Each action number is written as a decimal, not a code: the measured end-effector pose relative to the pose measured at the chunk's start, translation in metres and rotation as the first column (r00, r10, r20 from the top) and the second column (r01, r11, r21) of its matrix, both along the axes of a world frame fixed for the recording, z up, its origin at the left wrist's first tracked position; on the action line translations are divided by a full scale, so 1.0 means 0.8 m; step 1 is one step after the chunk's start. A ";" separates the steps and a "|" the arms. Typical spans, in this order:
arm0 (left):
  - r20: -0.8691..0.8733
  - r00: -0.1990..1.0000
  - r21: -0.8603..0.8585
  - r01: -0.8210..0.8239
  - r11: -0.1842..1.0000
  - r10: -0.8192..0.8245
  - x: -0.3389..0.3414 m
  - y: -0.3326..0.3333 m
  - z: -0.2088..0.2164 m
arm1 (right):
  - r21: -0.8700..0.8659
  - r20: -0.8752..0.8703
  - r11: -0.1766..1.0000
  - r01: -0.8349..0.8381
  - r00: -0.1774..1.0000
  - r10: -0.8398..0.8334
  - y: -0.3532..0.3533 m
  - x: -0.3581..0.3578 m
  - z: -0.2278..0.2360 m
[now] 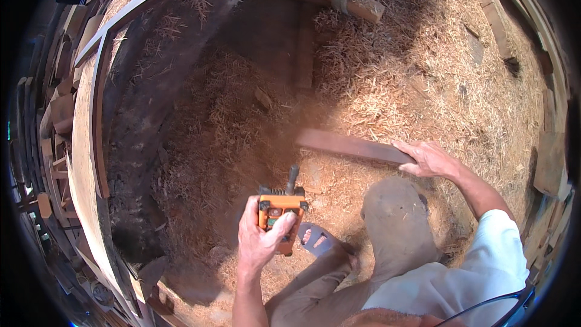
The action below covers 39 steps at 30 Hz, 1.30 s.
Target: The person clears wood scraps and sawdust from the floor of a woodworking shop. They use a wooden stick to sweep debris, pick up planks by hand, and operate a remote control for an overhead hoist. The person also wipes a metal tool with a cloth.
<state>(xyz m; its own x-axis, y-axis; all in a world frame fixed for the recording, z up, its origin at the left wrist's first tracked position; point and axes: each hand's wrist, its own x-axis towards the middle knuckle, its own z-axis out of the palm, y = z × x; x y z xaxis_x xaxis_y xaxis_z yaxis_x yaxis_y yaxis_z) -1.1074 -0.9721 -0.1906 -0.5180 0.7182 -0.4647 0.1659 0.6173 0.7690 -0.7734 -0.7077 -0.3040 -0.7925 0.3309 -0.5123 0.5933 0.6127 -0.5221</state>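
Left hand grips orange button remote, thumb on its face, held above sawdust floor. Right hand rests flat, fingers spread, on dark wooden plank lying ahead-right, well apart from remote.

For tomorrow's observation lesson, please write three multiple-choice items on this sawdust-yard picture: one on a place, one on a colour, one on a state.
1. Where does the right hand rest?
A. on the end of the wooden plank
B. on the knee
C. on the curved rail

2. What colour is the handheld remote control?
A. blue
B. orange
C. white

3. What is the left hand doing?
A. hanging open
B. closed in a grip around the remote, thumb on its face
C. lying flat on the sawdust

Answers: 1 A, the fingers lie on the plank's near end. 2 B, its casing is orange. 3 B, the fingers wrap its side.
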 end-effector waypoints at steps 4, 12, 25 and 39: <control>0.049 0.999 0.051 0.000 0.999 -0.002 0.005 0.022 -0.008 | 0.119 -0.137 0.991 0.057 0.990 -0.041 0.029 -0.102 -0.041; 0.020 0.997 0.058 -0.072 0.996 0.071 0.019 0.003 -0.005 | 0.742 -0.352 0.656 0.136 0.912 0.210 0.125 -0.391 -0.266; 0.064 0.985 -0.008 -0.159 0.987 0.159 0.019 -0.005 0.003 | 0.534 -0.400 0.696 0.480 0.869 -0.292 0.085 -0.099 -0.219; -0.017 0.999 0.033 0.047 0.998 -0.047 0.035 0.060 -0.004 | -0.430 -0.043 0.462 0.776 0.494 -0.868 0.016 0.130 -0.140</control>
